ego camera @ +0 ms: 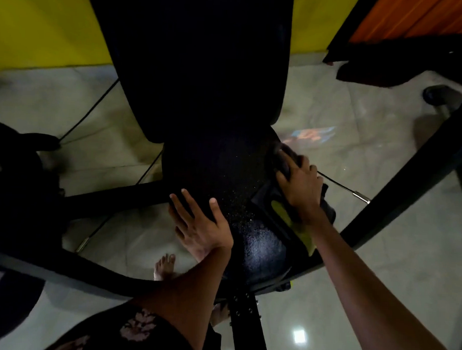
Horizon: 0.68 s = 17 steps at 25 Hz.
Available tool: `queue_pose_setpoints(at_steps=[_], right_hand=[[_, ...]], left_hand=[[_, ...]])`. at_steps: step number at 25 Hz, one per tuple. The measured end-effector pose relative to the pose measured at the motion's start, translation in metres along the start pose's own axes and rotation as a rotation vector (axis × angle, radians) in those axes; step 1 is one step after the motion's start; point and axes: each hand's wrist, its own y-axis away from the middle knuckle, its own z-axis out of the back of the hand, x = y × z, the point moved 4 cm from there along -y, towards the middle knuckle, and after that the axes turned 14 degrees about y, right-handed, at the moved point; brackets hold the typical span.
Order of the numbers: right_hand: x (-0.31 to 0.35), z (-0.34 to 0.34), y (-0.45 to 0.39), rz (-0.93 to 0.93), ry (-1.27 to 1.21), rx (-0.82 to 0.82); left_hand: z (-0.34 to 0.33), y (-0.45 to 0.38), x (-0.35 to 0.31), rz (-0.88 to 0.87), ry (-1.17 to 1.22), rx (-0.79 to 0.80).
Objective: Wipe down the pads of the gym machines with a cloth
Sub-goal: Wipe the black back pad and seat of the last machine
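Currently, right hand fingers curl around dark cloth, pressing it on the right edge of the black seat pad. Left hand lies flat, fingers spread, on the pad's left front edge. Backrest pad stands beyond.

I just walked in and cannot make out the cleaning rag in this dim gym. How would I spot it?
Find the big black seat pad of the machine in the middle, below the tall back pad. Go to its right edge, where the right hand presses down. The cloth is the dark crumpled bundle under those fingers; unlike the smooth, speckled pad, it is bunched and soft.
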Motion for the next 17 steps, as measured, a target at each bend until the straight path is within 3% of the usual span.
queue_pose_setpoints(at_steps=[3, 7, 8, 9, 12, 13, 17], right_hand=[[0.024, 0.012, -0.045, 0.065, 0.067, -0.012], [0.051, 0.016, -0.018, 0.713, 0.215, -0.246], [0.045, 0.014, -0.023, 0.775, 0.220, -0.241], [0.036, 0.013, -0.039, 0.721, 0.211, -0.192], [0.022, 0.018, -0.088, 0.280, 0.126, -0.034], [0.033, 0.022, -0.094, 0.240, 0.172, -0.048], [0.109, 0.032, -0.077, 0.511, 0.353, -0.148]], left_hand=[[0.001, 0.000, 0.001, -0.006, -0.030, -0.003], [0.001, 0.000, 0.001, -0.009, -0.057, -0.011], [0.002, 0.000, 0.000, -0.010, -0.060, -0.010], [0.002, 0.000, 0.000, -0.009, -0.064, -0.007], [0.003, 0.001, -0.002, -0.001, -0.086, 0.009], [0.003, 0.000, -0.002, 0.004, -0.090, 0.017], [0.005, 0.000, -0.004, 0.006, -0.089, 0.015]])
